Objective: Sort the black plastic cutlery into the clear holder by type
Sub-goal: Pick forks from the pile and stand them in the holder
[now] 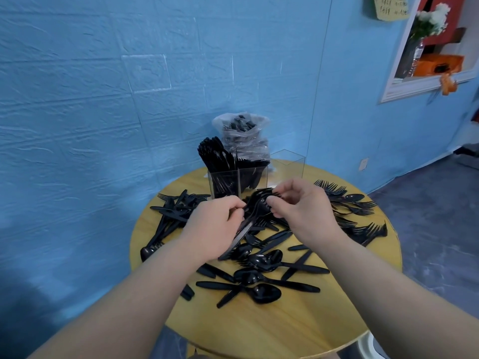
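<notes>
Your left hand (216, 224) clamps fork bundle (255, 211); right hand (303, 206) pinches tines. Risk: loose handles slip, bundle fans out, forks land in wrong clear holder (238, 182) compartment.

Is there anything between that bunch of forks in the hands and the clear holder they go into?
Nothing visible. Both hands, left and right, hold the forks just in front of the holder, with open air up to its top; its two near compartments already hold cutlery.
</notes>
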